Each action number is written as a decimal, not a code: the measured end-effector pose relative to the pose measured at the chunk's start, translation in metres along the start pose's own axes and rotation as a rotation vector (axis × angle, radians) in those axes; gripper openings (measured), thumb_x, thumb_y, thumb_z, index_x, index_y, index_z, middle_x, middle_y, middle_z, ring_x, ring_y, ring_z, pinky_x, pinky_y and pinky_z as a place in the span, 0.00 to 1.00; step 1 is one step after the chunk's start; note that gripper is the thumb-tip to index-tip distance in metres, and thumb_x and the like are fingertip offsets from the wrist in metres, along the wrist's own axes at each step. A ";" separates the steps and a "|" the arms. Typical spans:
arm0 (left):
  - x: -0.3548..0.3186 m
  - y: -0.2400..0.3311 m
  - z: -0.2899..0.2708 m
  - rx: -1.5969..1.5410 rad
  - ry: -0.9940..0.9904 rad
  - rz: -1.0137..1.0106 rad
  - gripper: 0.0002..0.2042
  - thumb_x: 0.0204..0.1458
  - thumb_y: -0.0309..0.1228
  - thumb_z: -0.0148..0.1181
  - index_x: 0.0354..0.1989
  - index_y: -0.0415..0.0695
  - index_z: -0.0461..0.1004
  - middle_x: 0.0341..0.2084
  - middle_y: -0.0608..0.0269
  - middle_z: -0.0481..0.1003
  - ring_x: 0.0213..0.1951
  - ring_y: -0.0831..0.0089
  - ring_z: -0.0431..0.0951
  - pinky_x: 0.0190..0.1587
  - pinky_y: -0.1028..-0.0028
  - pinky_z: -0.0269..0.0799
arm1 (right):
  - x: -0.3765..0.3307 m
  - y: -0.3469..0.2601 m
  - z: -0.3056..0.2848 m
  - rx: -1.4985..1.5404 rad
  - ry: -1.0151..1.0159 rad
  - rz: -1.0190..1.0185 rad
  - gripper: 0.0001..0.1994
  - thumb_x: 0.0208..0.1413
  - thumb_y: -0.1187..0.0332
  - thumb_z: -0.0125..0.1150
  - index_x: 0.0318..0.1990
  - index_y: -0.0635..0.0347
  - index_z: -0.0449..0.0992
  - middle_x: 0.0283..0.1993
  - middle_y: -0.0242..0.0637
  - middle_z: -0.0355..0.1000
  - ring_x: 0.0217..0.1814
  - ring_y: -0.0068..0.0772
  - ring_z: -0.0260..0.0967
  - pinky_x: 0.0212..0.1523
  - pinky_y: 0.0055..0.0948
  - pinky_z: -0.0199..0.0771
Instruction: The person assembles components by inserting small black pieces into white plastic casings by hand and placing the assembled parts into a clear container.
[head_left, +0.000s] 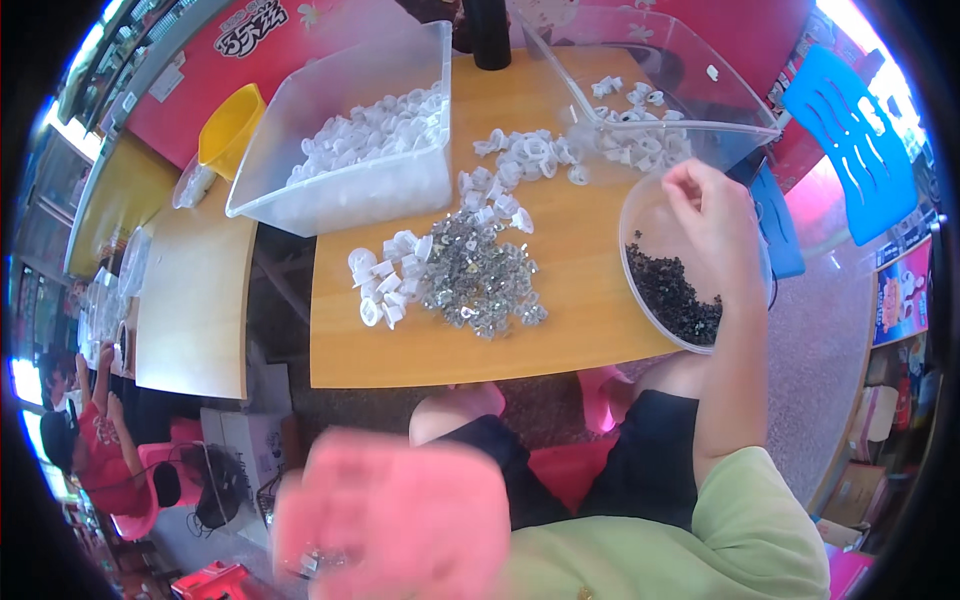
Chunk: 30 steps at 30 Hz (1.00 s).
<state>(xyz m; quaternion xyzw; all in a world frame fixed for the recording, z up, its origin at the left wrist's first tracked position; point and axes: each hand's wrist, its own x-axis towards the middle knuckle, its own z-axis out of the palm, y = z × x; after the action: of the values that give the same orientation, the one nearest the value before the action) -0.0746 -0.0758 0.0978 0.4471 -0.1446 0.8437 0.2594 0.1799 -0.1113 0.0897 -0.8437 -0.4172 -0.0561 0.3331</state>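
Note:
My right hand (708, 200) hangs over a round clear plastic bowl (640, 302) at the table's right edge. Its fingers are pressed together; whatever they may hold is hidden. Small black parts (675, 300) lie heaped in the bowl. My left hand (395, 515) is raised very near the camera, a large pink blur whose fingers cannot be made out. On the table (570, 320) a pile of small shiny metal parts (478, 272) lies between white plastic pieces (388, 282) on its left and more white ring-like pieces (535, 155) behind it.
A large clear bin (345, 200) of white pieces stands back left; another clear bin (690, 125) stands back right. A dark cylinder (487, 35) is between them. A blue chair (850, 145) is at right. Another person (100, 440) sits far left by a second table (195, 320).

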 end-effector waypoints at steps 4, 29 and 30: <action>-0.036 -0.070 -0.024 0.696 -0.622 -0.418 0.13 0.44 0.27 0.57 0.41 0.43 0.69 0.39 0.56 0.70 0.44 0.61 0.69 0.49 0.63 0.63 | -0.010 0.029 0.010 -0.181 -0.283 -0.033 0.08 0.45 0.68 0.59 0.33 0.58 0.74 0.30 0.39 0.74 0.34 0.39 0.72 0.35 0.34 0.69; -0.107 -0.142 -0.044 1.147 -1.179 -0.485 0.09 0.35 0.27 0.62 0.29 0.46 0.76 0.30 0.65 0.74 0.41 0.66 0.69 0.49 0.62 0.56 | -0.009 0.032 0.016 -0.119 -0.490 -0.132 0.04 0.41 0.74 0.59 0.25 0.62 0.71 0.26 0.42 0.72 0.29 0.37 0.71 0.32 0.32 0.69; -0.105 -0.142 -0.043 1.146 -1.181 -0.488 0.09 0.35 0.27 0.62 0.29 0.46 0.76 0.30 0.65 0.74 0.41 0.66 0.69 0.49 0.62 0.56 | -0.007 0.031 0.016 -0.089 -0.444 -0.152 0.04 0.41 0.74 0.59 0.26 0.63 0.70 0.25 0.42 0.71 0.28 0.35 0.71 0.31 0.30 0.69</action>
<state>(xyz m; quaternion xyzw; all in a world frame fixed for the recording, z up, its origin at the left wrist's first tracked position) 0.0253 0.0294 -0.0119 0.8939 0.2928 0.3358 0.0499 0.1955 -0.1202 0.0586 -0.8152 -0.5398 0.0876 0.1907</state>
